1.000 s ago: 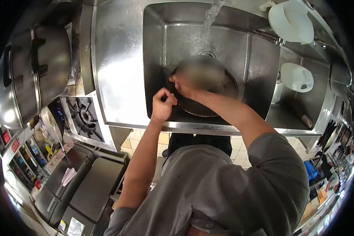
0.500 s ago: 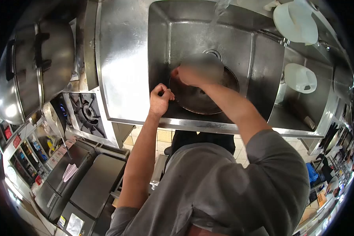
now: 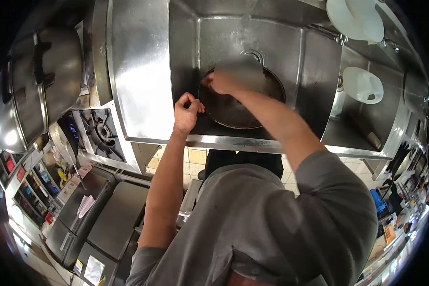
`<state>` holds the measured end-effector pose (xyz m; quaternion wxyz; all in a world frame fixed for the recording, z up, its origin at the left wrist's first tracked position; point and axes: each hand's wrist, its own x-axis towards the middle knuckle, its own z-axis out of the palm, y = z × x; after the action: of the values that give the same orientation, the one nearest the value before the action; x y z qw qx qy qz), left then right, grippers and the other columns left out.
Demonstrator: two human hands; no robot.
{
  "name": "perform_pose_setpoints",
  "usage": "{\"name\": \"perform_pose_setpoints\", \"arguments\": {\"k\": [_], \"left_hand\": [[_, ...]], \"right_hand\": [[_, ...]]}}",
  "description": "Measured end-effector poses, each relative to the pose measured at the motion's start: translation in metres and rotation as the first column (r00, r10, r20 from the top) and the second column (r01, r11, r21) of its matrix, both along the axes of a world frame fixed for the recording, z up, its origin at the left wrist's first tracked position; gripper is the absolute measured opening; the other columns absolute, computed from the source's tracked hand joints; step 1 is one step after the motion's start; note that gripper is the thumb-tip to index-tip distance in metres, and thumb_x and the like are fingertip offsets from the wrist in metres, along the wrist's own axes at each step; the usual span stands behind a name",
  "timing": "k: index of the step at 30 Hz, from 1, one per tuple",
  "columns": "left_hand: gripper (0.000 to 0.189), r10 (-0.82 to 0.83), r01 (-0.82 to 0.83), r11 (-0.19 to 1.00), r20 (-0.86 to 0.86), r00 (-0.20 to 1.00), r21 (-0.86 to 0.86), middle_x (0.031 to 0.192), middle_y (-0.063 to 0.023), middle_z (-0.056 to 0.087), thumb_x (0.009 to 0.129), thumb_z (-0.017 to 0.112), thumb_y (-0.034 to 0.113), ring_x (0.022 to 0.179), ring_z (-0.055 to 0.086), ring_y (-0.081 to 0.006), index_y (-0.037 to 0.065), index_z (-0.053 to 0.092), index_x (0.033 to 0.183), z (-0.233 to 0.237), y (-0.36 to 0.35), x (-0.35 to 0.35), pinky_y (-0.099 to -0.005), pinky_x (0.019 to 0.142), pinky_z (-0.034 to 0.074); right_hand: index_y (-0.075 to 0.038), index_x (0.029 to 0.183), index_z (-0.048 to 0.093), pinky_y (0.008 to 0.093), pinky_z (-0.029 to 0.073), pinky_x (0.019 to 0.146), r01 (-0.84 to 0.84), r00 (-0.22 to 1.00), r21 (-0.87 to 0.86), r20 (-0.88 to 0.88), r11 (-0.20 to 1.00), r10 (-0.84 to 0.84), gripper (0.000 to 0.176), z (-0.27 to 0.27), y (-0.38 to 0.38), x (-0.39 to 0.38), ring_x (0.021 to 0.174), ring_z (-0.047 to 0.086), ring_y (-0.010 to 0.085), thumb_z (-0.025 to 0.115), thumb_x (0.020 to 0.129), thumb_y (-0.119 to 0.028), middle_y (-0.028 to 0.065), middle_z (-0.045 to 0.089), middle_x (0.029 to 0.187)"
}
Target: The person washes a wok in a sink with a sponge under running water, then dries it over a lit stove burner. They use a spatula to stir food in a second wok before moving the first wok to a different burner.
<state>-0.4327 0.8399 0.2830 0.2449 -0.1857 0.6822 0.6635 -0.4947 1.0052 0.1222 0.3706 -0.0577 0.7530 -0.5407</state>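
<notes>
A round, dark pan (image 3: 252, 112) with a browned rim lies in the deep stainless steel sink (image 3: 300, 52). At the pan's left edge, my left hand (image 3: 188, 112) is closed, with its fingertips pinched on the rim. My right hand (image 3: 221, 83) reaches across the inside of the pan, towards its upper left side. Its fingers are curled down against the pan's surface. A grey blur covers the area beside that hand, so whatever it holds cannot be made out.
To the right, a smaller basin holds a white plastic container (image 3: 363, 86). Another white container (image 3: 355, 19) stands behind it. Left of the sink are a metal drainboard (image 3: 138, 71), a gas burner (image 3: 102, 133) and large steel pots (image 3: 57, 76).
My right hand has shifted slightly within the pan. The view has moved, so the sink sits higher and further left. Running water seen at the top before is out of clear view.
</notes>
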Motion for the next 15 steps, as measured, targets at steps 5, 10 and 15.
{"name": "perform_pose_setpoints", "arguments": {"k": [5, 10, 15], "left_hand": [[0.019, -0.007, 0.007, 1.000, -0.038, 0.999, 0.008, 0.066, -0.0081, 0.052, 0.095, 0.051, 0.000, 0.067, 0.054, -0.0177, 0.005, 0.045, 0.077, -0.005, -0.001, 0.000, -0.0343, 0.076, 0.050], [0.019, -0.015, 0.014, 1.000, -0.044, 0.999, -0.026, 0.065, -0.0074, 0.054, 0.094, 0.052, -0.001, 0.067, 0.058, -0.0167, 0.004, 0.046, 0.076, 0.000, -0.002, 0.002, -0.0319, 0.072, 0.050], [0.019, -0.070, 0.063, 0.995, -0.085, 0.994, -0.081, 0.067, -0.0068, 0.056, 0.094, 0.052, 0.001, 0.072, 0.060, -0.0167, 0.005, 0.047, 0.076, 0.000, 0.003, -0.001, -0.0324, 0.078, 0.049]], "right_hand": [[-0.011, 0.112, 0.073, 0.0375, 0.054, 0.080, -0.361, 0.932, -0.061, -0.012, 0.931, 0.361, 0.030, 0.045, 0.018, 0.015, 0.090, 0.069, 0.0235, 0.065, 0.083, -0.011, 0.0104, 0.075, 0.099], [-0.008, 0.107, 0.073, 0.0362, 0.051, 0.085, -0.246, 0.969, -0.190, -0.046, 0.950, 0.242, 0.023, 0.079, 0.038, 0.048, 0.093, 0.067, 0.0207, 0.063, 0.086, -0.008, 0.0089, 0.074, 0.099], [-0.007, 0.110, 0.073, 0.0375, 0.052, 0.089, -0.326, 0.945, -0.129, -0.044, 0.936, 0.323, 0.025, 0.087, 0.031, 0.042, 0.101, 0.069, 0.0250, 0.067, 0.086, -0.010, 0.0122, 0.074, 0.103]]}}
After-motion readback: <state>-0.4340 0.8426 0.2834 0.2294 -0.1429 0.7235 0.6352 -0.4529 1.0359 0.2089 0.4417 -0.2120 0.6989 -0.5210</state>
